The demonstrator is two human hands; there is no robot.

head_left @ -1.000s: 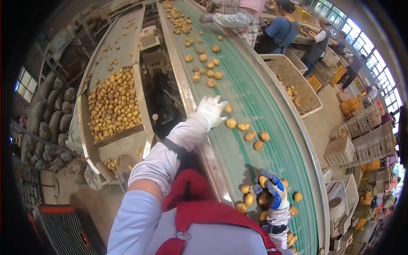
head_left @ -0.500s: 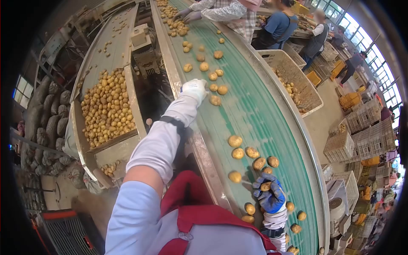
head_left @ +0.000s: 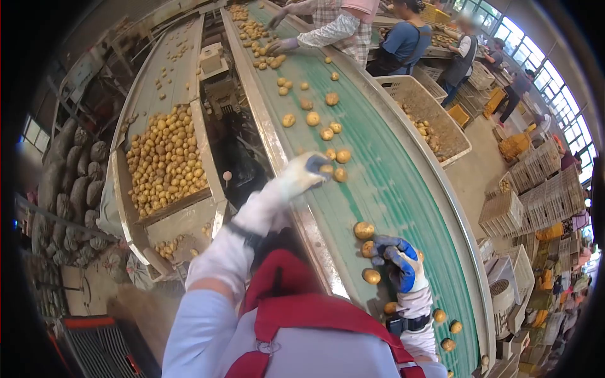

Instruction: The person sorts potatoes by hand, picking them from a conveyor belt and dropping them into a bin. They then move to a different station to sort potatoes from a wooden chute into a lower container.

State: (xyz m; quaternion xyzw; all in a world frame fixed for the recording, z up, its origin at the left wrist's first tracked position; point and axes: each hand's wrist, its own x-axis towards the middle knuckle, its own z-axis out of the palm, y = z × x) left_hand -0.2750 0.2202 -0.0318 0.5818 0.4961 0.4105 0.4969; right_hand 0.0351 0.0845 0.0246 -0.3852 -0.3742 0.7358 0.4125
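Observation:
My left hand (head_left: 304, 175), in a white glove with dark fingertips, reaches over the green conveyor belt (head_left: 403, 189) near its left rail. Its fingers close around a potato (head_left: 326, 169), with two more potatoes just beyond. My right hand (head_left: 398, 261), in a blue and grey glove, is lower on the belt. Its curled fingers grip a potato (head_left: 367, 249) at their tips; another potato (head_left: 420, 255) shows partly behind the hand. Single potatoes (head_left: 363, 230) (head_left: 371, 276) lie close to its left.
Left of the belt, a chute (head_left: 217, 214) holds a potato heap (head_left: 165, 160). A co-worker's gloved hands (head_left: 285, 45) are among potatoes at the belt's far end. A crate (head_left: 463, 148) with potatoes stands right of the belt, with stacked crates (head_left: 504, 217) and other people beyond.
Potatoes on the belt have shifted towards me. My left hand has moved down and right, onto a potato. My right hand has turned and risen slightly; its palm no longer shows.

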